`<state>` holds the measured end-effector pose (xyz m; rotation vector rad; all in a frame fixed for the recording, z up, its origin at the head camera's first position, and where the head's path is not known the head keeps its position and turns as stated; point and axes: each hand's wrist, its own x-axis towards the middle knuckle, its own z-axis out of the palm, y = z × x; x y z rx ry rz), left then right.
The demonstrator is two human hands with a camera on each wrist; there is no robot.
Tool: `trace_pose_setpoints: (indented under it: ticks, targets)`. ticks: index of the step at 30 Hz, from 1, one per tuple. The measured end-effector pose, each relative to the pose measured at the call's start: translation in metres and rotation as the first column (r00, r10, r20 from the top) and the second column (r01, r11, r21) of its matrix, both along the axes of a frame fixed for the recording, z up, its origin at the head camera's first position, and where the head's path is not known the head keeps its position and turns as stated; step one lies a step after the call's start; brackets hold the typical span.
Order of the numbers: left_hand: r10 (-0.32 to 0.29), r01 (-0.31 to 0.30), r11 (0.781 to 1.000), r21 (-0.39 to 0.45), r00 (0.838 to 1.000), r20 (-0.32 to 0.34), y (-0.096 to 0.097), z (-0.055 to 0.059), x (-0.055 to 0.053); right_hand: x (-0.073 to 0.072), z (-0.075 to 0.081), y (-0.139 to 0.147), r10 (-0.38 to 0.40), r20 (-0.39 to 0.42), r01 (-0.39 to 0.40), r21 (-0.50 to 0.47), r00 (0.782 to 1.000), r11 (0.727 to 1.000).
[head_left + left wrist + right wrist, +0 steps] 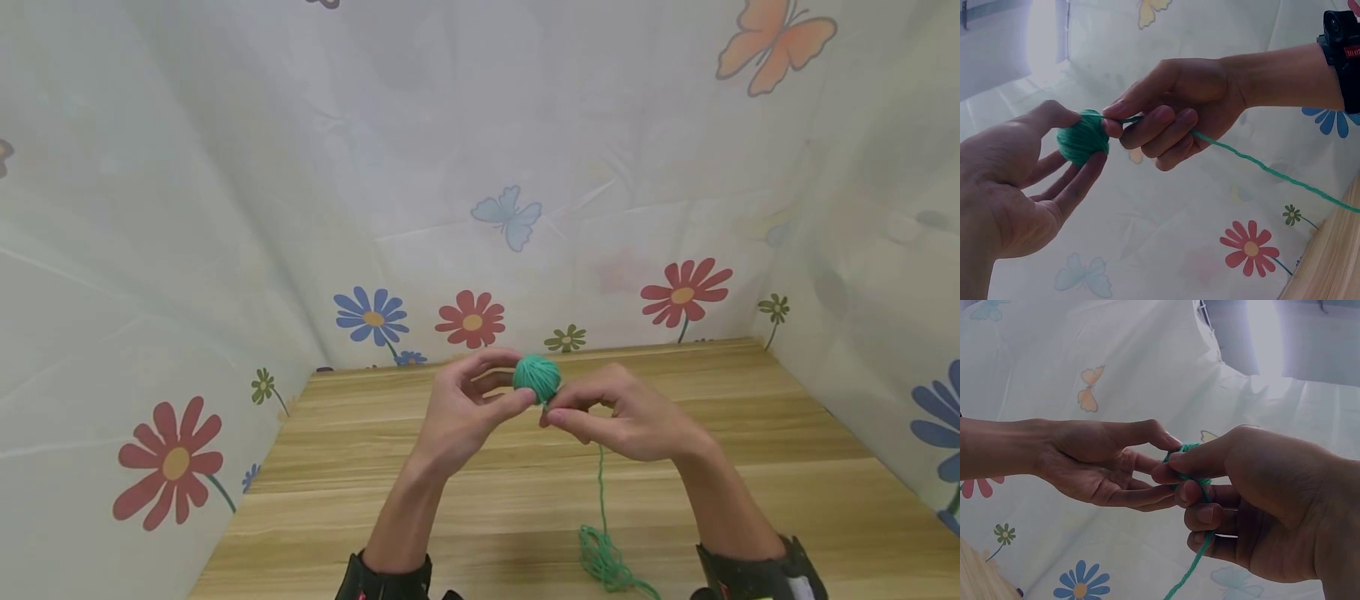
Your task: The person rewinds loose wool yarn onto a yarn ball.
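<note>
A small ball of green yarn [536, 377] is held up above the table by my left hand [468, 408], thumb on one side and fingers on the other. In the left wrist view the wound ball [1082, 140] shows its parallel strands. My right hand [618, 414] is close against the ball's right side and pinches the yarn strand [1260, 164] between thumb and forefinger. From there the strand runs through the curled fingers and hangs down. In the right wrist view my right hand [1272, 500] covers most of the ball.
On the wooden table [360, 500], a loose heap of green yarn [602, 560] lies near the front edge, joined to the hanging strand. A pale curtain [420, 150] printed with flowers and butterflies encloses the back and both sides. Both wrists wear black bands.
</note>
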<state>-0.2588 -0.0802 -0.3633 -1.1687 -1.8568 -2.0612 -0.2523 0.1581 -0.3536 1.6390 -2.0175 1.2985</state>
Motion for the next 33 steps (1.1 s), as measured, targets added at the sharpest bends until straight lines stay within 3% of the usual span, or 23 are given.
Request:
trace_pose_setpoints:
  ticks: [7, 12, 20, 26, 33]
  targets:
    - [0.027, -0.027, 1.0, -0.007, 0.999, -0.034, -0.001, 0.0, 0.001, -0.005, -0.005, -0.001, -0.016, 0.021, 0.014, 0.079, 1.0, 0.997]
    - [-0.05, 0.046, 0.998, -0.048, 0.996, -0.077, -0.001, -0.001, 0.0, -0.008, -0.008, 0.002, -0.109, 0.098, 0.095, 0.142, 0.989, 0.985]
    - [-0.172, 0.163, 0.981, -0.103, 0.98, -0.096, -0.001, -0.002, 0.0, -0.009, -0.007, 0.006, -0.182, 0.215, 0.148, 0.164, 0.96, 0.975]
    - [-0.145, 0.129, 0.976, -0.174, 0.986, -0.078, -0.001, -0.001, 0.001, -0.011, -0.006, 0.008, -0.196, 0.262, 0.179, 0.088, 0.945, 0.98]
    - [-0.098, 0.074, 0.961, -0.267, 0.992, -0.075, 0.002, 0.014, 0.016, -0.009, -0.003, 0.01, -0.173, 0.237, 0.192, -0.059, 0.956, 0.98]
